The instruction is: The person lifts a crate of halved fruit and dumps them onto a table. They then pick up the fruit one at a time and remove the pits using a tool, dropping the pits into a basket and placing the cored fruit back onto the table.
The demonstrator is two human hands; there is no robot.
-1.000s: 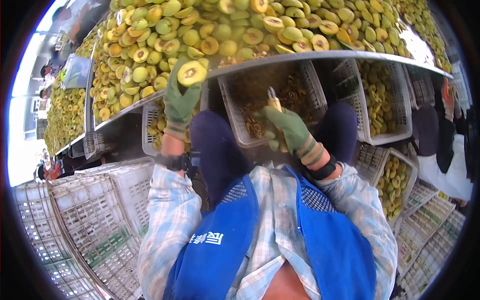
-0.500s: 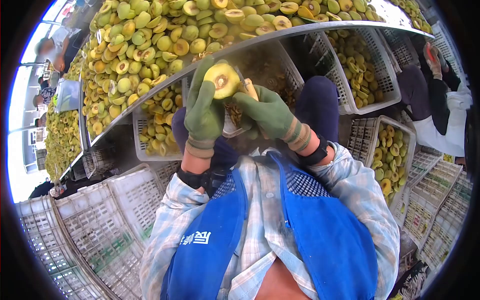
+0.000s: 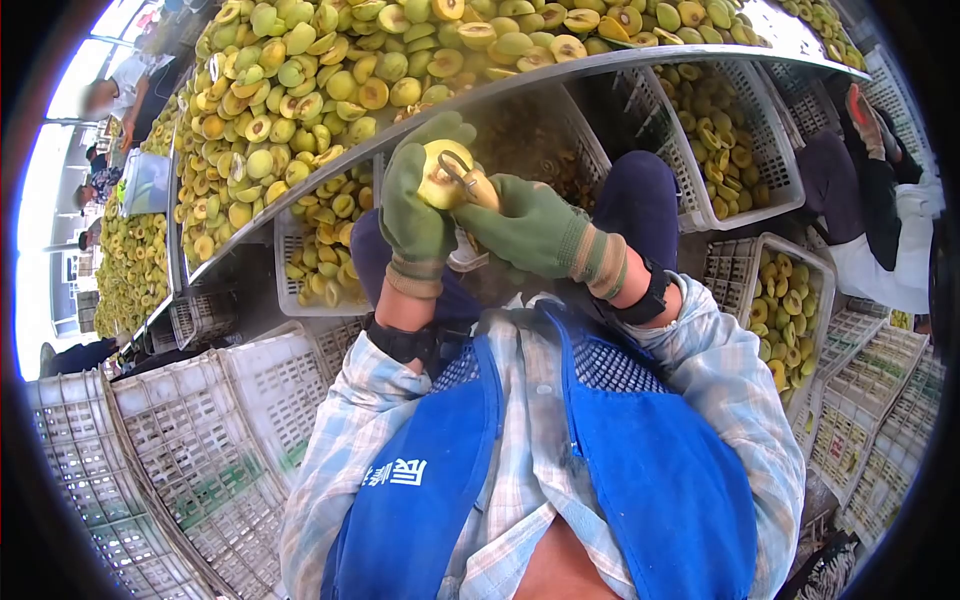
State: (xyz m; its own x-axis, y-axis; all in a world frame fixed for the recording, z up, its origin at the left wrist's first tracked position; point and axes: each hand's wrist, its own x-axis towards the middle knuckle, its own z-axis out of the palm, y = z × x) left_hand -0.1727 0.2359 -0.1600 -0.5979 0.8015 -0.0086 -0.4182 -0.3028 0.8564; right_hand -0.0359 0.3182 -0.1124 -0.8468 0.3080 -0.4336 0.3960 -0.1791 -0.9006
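My left hand (image 3: 412, 215), in a green glove, is closed around a yellow-green fruit half (image 3: 436, 187), cut face up. In my right hand (image 3: 530, 228), gloved alike, is a pitting tool with a wooden handle (image 3: 482, 190) and a curved metal loop (image 3: 456, 160). The loop lies over the middle of the cut face, its tip at the flesh. Both hands are held close together above my lap, just short of the edge of a table (image 3: 560, 70) heaped with fruit halves (image 3: 330, 60).
Under the table edge stand a crate of fruit halves (image 3: 285, 300), a crate with brown scraps (image 3: 590, 140) and another full crate (image 3: 790, 195). One more crate (image 3: 825, 275) sits at my right. Stacked white crates (image 3: 200, 440) are behind left. A co-worker's gloved hand (image 3: 865, 115) shows far right.
The tool's loop has moved left from beside the fruit half onto its cut face. My right hand has come closer to my left, and the fruit half is tilted differently.
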